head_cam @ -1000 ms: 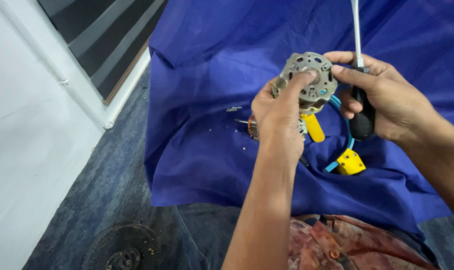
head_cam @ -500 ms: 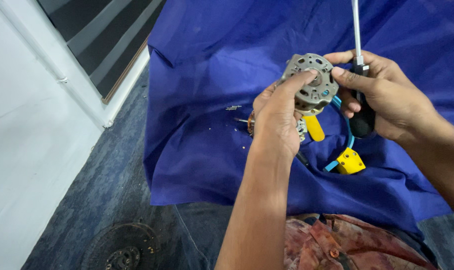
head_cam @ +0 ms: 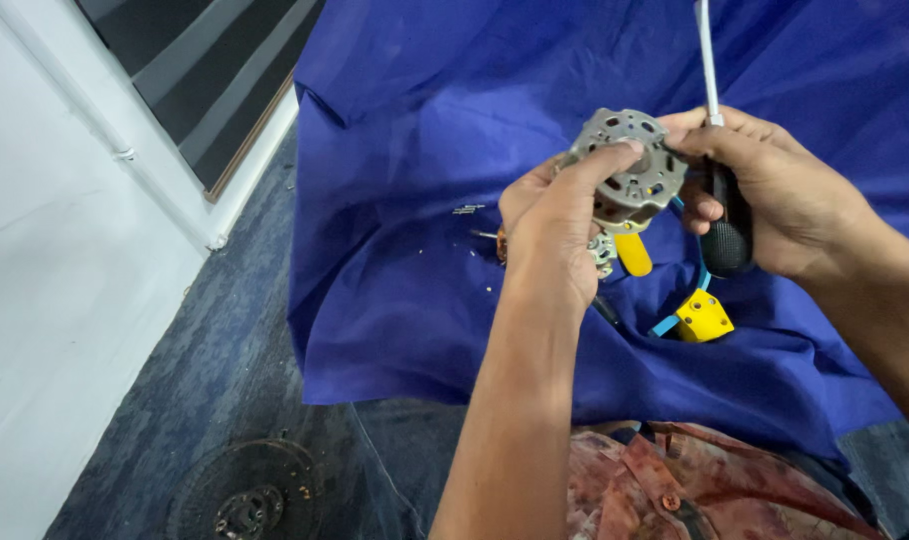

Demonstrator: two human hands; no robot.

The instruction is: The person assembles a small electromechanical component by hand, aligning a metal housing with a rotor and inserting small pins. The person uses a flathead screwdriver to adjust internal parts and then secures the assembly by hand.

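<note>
My left hand (head_cam: 555,225) grips a round grey metal motor housing (head_cam: 630,170) with slotted holes, thumb and fingers wrapped around its left side. My right hand (head_cam: 775,190) touches the housing's right edge with its fingertips while holding a screwdriver (head_cam: 723,215) by its black handle, the pale shaft pointing up. A yellow part (head_cam: 633,252) and blue wires (head_cam: 680,315) hang below the housing, ending in a yellow connector block (head_cam: 705,315) that rests on the blue cloth (head_cam: 425,200).
Small screws and metal bits (head_cam: 470,210) lie on the blue cloth left of the hands. A dark round metal disc (head_cam: 245,490) sits on the grey carpet at lower left. A white wall (head_cam: 65,250) runs along the left.
The motor housing has been raised slightly and tilted, with my left fingers shifting over its rim. My right hand and the screwdriver stay almost in place.
</note>
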